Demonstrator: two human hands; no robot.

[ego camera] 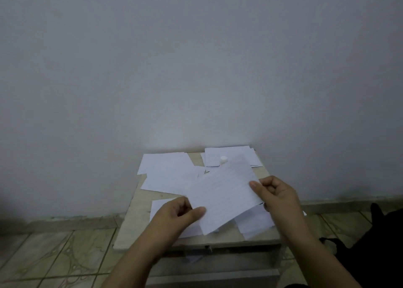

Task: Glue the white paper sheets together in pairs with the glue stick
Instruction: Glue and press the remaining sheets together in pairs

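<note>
Pinching one paper sheet (224, 191), left grip (174, 211) and right grip (277, 191), half-hiding glue stick (223, 160).

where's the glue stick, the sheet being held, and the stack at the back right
glue stick (223, 160), head view, on its white cap
held sheet (224, 191), head view, middle of the lifted page
back right stack (229, 153), head view, bare top sheet behind the glue stick

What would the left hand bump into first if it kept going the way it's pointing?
Probably nothing new: the left hand already pinches the held sheet. Pushed on up and right, it likely meets the right hand; depth is unclear.
</note>
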